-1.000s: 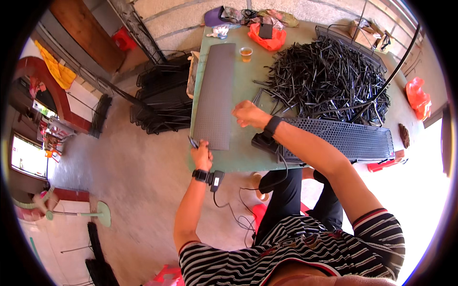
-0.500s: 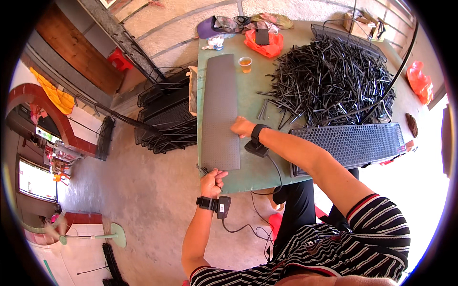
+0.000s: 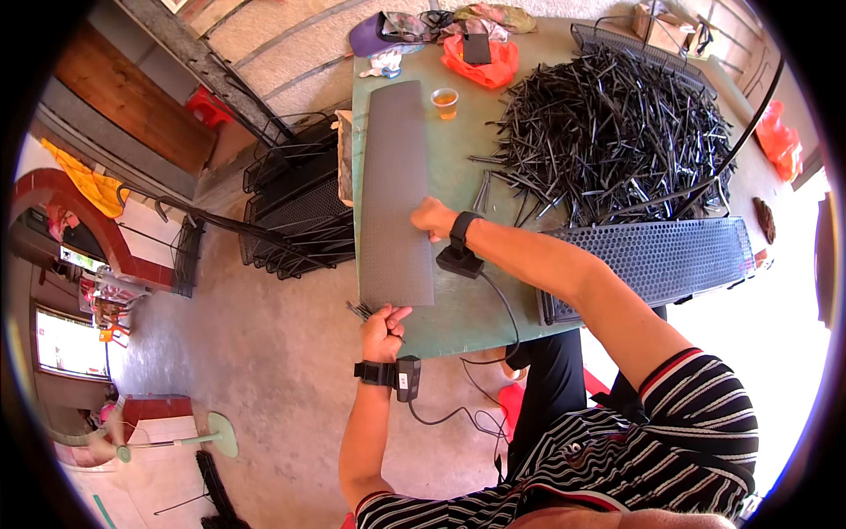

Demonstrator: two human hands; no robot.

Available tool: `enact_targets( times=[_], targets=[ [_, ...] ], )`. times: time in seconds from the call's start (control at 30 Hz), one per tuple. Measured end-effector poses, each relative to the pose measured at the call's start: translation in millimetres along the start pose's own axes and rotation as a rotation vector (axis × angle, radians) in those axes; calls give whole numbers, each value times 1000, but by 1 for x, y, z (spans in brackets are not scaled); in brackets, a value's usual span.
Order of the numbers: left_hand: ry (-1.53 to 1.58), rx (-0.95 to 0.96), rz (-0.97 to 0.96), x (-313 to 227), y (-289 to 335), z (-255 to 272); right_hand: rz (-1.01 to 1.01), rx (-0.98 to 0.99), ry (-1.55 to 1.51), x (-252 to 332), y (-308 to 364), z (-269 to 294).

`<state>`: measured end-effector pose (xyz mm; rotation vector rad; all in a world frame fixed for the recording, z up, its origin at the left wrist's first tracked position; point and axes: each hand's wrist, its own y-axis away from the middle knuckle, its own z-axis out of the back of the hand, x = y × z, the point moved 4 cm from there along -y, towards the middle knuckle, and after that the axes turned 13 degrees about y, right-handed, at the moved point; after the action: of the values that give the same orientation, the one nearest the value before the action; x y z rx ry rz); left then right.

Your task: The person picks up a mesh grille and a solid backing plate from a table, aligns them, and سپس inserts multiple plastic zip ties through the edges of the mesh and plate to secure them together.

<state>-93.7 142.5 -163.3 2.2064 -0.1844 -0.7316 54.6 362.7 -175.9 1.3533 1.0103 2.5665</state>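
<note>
A long dark grey mesh sheet (image 3: pixel 395 189) lies lengthwise on the green table (image 3: pixel 467 291). My right hand (image 3: pixel 429 217) rests in a fist on the sheet's right edge, pressing it down. My left hand (image 3: pixel 383 330) is closed at the sheet's near end, by the table's front edge, around several thin black rods (image 3: pixel 359 309) that stick out to its left. Both wrists carry black bands with small devices and cables.
A big heap of black rods (image 3: pixel 617 132) covers the table's right part. A second mesh panel (image 3: pixel 661 260) lies at the right front. A small cup (image 3: pixel 445 101), orange bag (image 3: pixel 480 57) and clothes stand at the far end. Black wire racks (image 3: pixel 300 220) are stacked on the floor at left.
My left hand has moved in to the sheet's near end. My right hand has stayed on the sheet's right edge. The view has shifted slightly.
</note>
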Motion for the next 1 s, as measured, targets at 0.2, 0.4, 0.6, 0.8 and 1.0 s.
enact_targets(
  times=[0.2, 0.4, 0.6, 0.8, 1.0],
  targets=[
    [-39, -13, -27, -22, -22, -11, 168, -9, 272, 26, -8, 13],
    [20, -26, 4, -34, -41, -15, -111, -8, 164, 56, 21, 27],
    [-100, -23, -278, -25, 18, -41, 504, 56, 231, 106, 102, 64],
    [-412, 271, -1082, 0, 55, -99, 691, 106, 215, 111, 251, 99],
    [-659, 292, -1041, 58, 1, -47, 829, -263, 158, 90, 373, 174]
  ],
)
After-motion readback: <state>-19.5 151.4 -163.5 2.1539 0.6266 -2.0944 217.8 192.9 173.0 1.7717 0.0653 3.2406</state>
